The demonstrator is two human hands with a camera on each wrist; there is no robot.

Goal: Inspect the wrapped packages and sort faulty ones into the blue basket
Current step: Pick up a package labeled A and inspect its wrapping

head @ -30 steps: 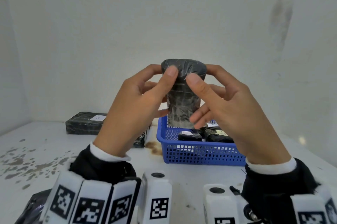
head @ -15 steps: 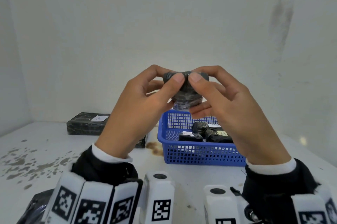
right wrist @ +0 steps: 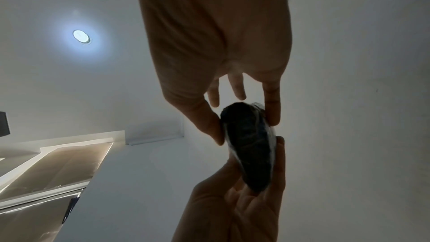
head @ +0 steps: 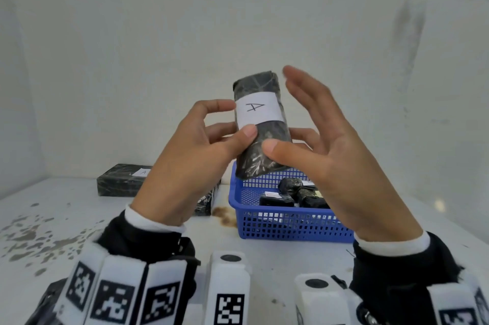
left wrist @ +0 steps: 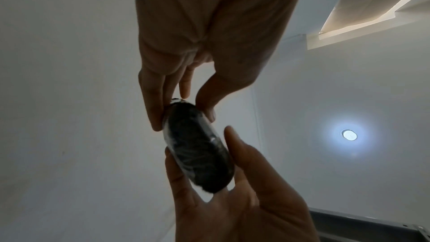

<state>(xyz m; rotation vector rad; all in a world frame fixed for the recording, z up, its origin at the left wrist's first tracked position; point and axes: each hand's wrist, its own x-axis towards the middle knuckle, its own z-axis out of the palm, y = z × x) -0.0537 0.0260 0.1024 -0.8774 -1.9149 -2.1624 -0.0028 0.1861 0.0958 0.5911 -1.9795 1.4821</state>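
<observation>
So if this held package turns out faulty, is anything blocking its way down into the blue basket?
Nothing visible does. The package is held by left hand and right hand above the blue basket's open top; the packages in the basket leave bare floor at its left.

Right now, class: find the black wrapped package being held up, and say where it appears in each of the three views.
Head view: wrapped package upright at centre, white "A" label facing the camera, between both hands, above the blue basket.
Left wrist view: seen end-on, centre, slightly low.
Right wrist view: end-on, right of centre.
Shared landmark: the right thumb pressing its side; both wrist views also share the round ceiling light.
</observation>
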